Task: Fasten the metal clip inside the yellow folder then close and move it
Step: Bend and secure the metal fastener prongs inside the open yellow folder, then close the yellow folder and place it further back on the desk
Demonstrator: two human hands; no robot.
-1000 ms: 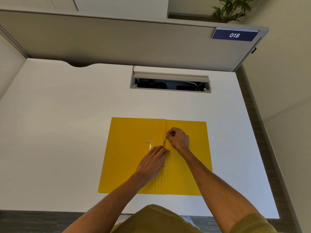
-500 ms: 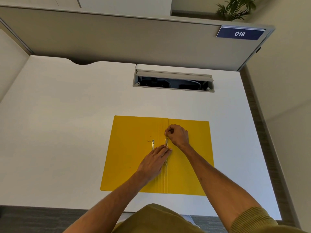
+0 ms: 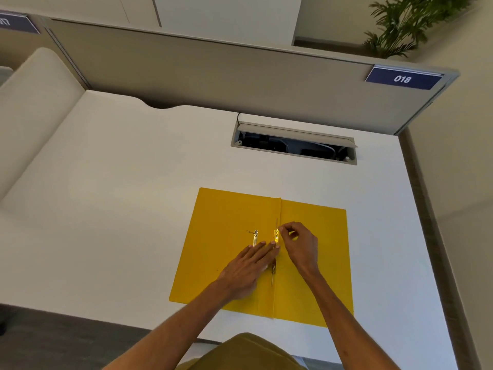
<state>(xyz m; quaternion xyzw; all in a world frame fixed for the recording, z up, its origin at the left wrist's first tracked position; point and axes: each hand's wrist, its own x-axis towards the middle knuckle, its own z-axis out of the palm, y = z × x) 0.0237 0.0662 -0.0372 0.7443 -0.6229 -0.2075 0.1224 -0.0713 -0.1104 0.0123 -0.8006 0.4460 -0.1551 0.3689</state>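
Note:
The yellow folder (image 3: 224,236) lies open and flat on the white desk (image 3: 133,209). A metal clip (image 3: 276,235) runs along the spine fold. A loose metal clip bar (image 3: 255,237) lies on the left flap. My left hand (image 3: 248,265) rests flat on the folder, fingertips pressing beside the spine and partly covering the loose bar's lower end. My right hand (image 3: 300,244) pinches the upper end of the spine clip with thumb and fingers. The lower part of the clip shows below my left hand.
An open cable tray (image 3: 293,145) is sunk into the desk behind the folder. A grey partition (image 3: 213,70) with a "018" sign (image 3: 402,79) closes the back. The desk's right edge runs close to the folder. A plant (image 3: 400,25) stands beyond.
The camera has tilted and swung left, so the folder sits lower right. My right fingers have loosened slightly over the clip's top end; my left hand keeps pressing the same spot.

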